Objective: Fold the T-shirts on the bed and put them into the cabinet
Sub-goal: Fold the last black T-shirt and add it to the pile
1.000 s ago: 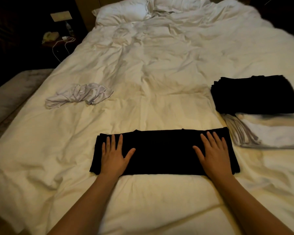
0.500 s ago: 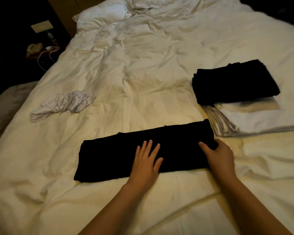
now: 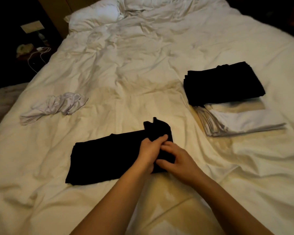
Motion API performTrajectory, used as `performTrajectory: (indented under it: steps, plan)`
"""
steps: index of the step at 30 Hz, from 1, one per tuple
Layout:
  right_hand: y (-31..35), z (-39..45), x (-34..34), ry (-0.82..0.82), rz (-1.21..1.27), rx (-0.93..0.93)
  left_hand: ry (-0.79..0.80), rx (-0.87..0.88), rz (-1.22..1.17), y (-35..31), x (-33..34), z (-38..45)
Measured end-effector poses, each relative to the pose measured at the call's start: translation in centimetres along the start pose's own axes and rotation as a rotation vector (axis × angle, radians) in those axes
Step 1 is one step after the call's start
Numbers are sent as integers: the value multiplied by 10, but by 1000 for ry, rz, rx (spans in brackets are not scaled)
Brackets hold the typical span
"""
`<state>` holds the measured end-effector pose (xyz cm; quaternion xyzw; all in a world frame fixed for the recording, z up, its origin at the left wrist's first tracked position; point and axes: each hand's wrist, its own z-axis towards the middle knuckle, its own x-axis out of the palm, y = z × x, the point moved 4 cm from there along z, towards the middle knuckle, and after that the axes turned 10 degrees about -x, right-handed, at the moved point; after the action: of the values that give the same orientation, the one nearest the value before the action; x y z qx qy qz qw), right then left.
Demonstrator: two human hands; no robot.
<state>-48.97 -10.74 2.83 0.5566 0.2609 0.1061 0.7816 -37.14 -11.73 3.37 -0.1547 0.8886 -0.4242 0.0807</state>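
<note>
Head view: the black T-shirt (image 3: pixel 109 155) is lying at six o'clock on the bed (image 3: pixel 143 73). The left hand (image 3: pixel 148 150) and right hand (image 3: pixel 178 160) are both pinching its raised right end, fingers curled. It is looking light, limp and unslippery; gripping the folded edge should be keeping layers together.

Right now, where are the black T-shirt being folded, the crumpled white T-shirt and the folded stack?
black T-shirt (image 3: pixel 98 160): head view, flat left half.
crumpled white T-shirt (image 3: pixel 58 106): head view, bunched middle.
folded stack (image 3: pixel 224 83): head view, top black layer.
</note>
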Motion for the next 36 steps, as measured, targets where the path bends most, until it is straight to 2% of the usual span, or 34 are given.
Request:
performTrajectory:
  steps: [3,7,9,13,20,25,29,33,36]
  plan:
    - [9,-4,11,-44,102,20,-64,-35,-93,-1,-38,3]
    - [1,2,22,-200,-15,4,-136,38,-45,-2,-93,7]
    - [-13,6,32,-234,-81,94,-179,56,-14,0,-125,9]
    - [-30,14,63,-152,-61,288,-327,115,85,4,-191,10]
    - [-20,41,112,-100,-77,318,-502,176,190,7,-274,11]
    - [-24,49,120,-142,-139,366,-699,196,479,21,-301,24]
    - [-28,56,120,-151,-153,420,-599,86,341,26,-304,27]
    - [-26,66,123,-123,-105,445,-373,-99,62,30,-303,32]
    - [-22,71,123,-132,-51,421,-295,-109,-53,29,-304,32]
